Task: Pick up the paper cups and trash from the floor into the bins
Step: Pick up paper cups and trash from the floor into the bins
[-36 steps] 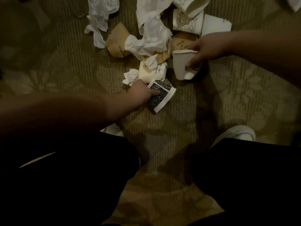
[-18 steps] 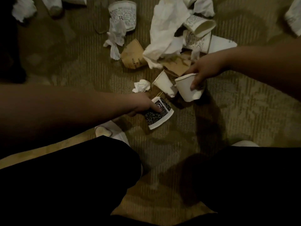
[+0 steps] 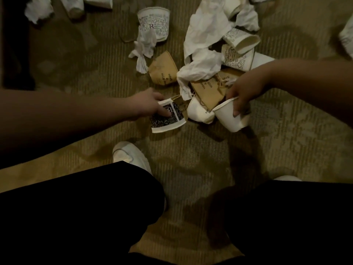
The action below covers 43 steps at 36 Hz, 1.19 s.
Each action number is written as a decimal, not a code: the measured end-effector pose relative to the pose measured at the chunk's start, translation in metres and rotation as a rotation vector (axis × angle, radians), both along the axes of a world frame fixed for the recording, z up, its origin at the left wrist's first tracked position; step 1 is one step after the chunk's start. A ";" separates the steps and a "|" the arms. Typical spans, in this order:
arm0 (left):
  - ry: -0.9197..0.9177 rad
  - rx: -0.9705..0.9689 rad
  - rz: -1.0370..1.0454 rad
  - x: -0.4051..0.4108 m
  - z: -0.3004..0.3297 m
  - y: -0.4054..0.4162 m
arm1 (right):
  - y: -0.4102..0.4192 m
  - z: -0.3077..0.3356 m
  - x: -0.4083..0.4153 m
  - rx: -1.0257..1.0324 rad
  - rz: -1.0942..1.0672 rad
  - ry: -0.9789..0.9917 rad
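Far left, top edge: a torn white tissue wad (image 3: pixel 39 10) on the patterned olive carpet floor (image 3: pixel 286 150), untouched.

My left hand (image 3: pixel 148 106) reaches in; its fingers (image 3: pixel 162 112) are curled onto a flattened black-and-white printed paper cup (image 3: pixel 168 119) that sits low, at or just off the carpet.

Above it: a white cup with scribbled lettering (image 3: pixel 154 23), a twisted white napkin (image 3: pixel 144 49), a crushed brown paper cup (image 3: pixel 163 68).

Centre: a large crumpled white paper sheet (image 3: pixel 204 44) draped over more brown and white cups, and a squashed plain white cup (image 3: pixel 199 111) just beside my right-hand load.

My right hand (image 3: pixel 242 92) pinches the rim of a plain white paper cup (image 3: pixel 232 117), thumb outside, fingers inside.

No bins in view. I judge the job early: two cups in hand, most of the pile left on the floor.
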<state>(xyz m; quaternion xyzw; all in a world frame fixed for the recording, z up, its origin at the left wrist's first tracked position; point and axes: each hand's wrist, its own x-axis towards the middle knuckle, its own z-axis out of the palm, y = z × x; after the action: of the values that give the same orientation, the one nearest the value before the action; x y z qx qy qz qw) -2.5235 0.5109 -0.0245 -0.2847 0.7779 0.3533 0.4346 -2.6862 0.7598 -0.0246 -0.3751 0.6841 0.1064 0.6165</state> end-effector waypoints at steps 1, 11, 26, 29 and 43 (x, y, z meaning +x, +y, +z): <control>0.021 -0.025 -0.023 -0.002 -0.001 0.001 | 0.001 0.001 -0.001 0.003 -0.007 -0.007; -0.032 0.061 -0.056 -0.022 -0.013 0.018 | 0.022 0.018 -0.037 -0.046 -0.168 0.129; -0.142 0.021 -0.212 -0.015 -0.021 0.023 | 0.003 -0.014 -0.016 -0.337 -0.035 0.268; -0.154 0.017 -0.210 -0.017 -0.019 0.017 | 0.003 -0.013 -0.015 -0.294 -0.042 0.263; -0.235 0.200 -0.232 -0.040 0.000 0.016 | 0.021 -0.013 0.010 -0.366 0.001 0.330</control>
<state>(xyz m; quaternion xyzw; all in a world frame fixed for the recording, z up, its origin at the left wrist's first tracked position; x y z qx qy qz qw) -2.5636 0.5268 -0.0248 -0.1878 0.7104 0.3407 0.5865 -2.6762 0.7811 -0.0378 -0.4586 0.7830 0.0407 0.4182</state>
